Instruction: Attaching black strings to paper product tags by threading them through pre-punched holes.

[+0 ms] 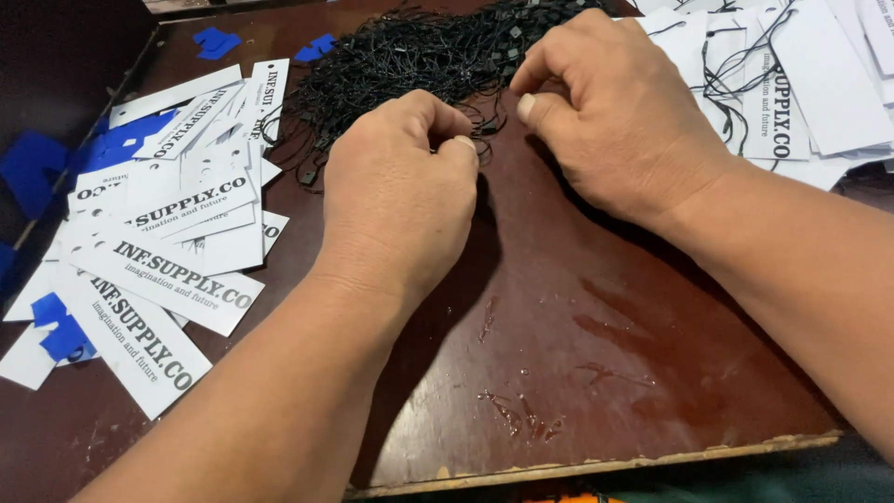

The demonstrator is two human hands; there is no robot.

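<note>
Head view looks down on a dark reddish-brown worktop (577, 373) with a worn, chipped front edge, where a person's two bare hands meet near the middle. Left hand (396, 200) is curled, back up, its thumb and forefinger pinched together at the tips on what looks like a thin black string; the strand itself is too fine to make out clearly inside the pinch. Right hand (610, 116) sits just beside it, a little farther from the camera, fingers bent and thumb pressed toward the forefinger, its grip likewise closed at the edge of the strings, though whether it actually clamps a strand cannot be told. Both hands work at the near edge of a tangled heap of black strings (410, 51) with small black plastic fasteners, which lies at the far middle of the worktop, touching the fingertips. Left of the hands, a loose pile of white paper tags (172, 270) with black print lies fanned and overlapping, with blue paper scraps (60, 331) among and beside them. At the far right, another stack of white tags (792, 84) lies with black strings already looped over some of them.
</note>
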